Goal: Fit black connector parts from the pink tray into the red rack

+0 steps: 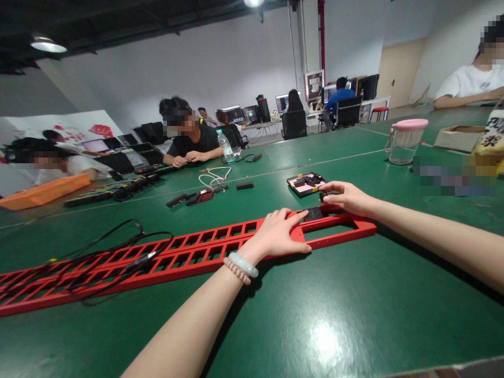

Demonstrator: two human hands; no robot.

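A long red slotted frame (pixel 205 269) lies across the green table, its right end near the middle right. My left hand (pixel 273 233) rests on it with fingers spread, the index fingertip at a black plate (pixel 313 213) set in the frame. Bracelets circle the left wrist. At the frame's far edge, my right hand (pixel 340 197) pinches a small black piece (pixel 323 196) between thumb and fingers. Just beyond, a shallow tray (pixel 302 192) holds several black parts.
Black cables (pixel 137 262) lie over the frame's left part. Farther back are a black block (pixel 244 185), a white cable (pixel 214 178), a water bottle (pixel 225 146) and a pink-lidded cup (pixel 405 142). Several people sit around the room, one across the table.
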